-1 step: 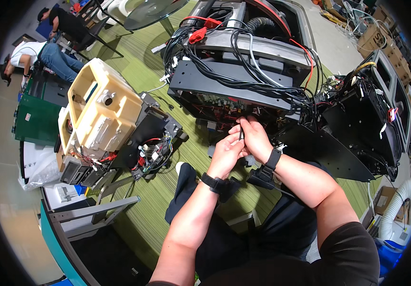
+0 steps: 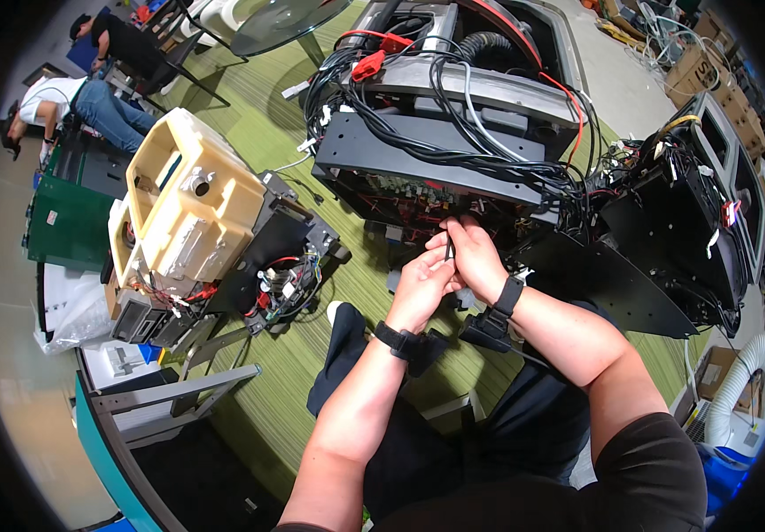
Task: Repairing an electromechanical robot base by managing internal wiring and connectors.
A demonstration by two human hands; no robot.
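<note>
Both hands meet just in front of the open side of a black metal housing point(image 2: 400, 151), where circuit boards and red wires point(image 2: 413, 199) show inside. A thin black cable point(image 2: 450, 248) runs between the fingers. My left hand point(image 2: 416, 291) is closed on its lower part, and my right hand point(image 2: 478, 259) pinches it higher up, close to the housing's opening. The cable's upper end is lost in the dark interior, and my fingers hide part of it. A thick bundle of black cables point(image 2: 418, 140) drapes over the housing, with red connectors point(image 2: 368, 66) at its left.
On the left stands a cream plastic tank point(image 2: 196, 199) on a wired chassis. A black panel point(image 2: 604, 284) slants down at right, beside another opened machine point(image 2: 684, 213). A metal frame point(image 2: 179, 390) is at lower left. Two people are at the far left; a white hose point(image 2: 755, 372) is at right.
</note>
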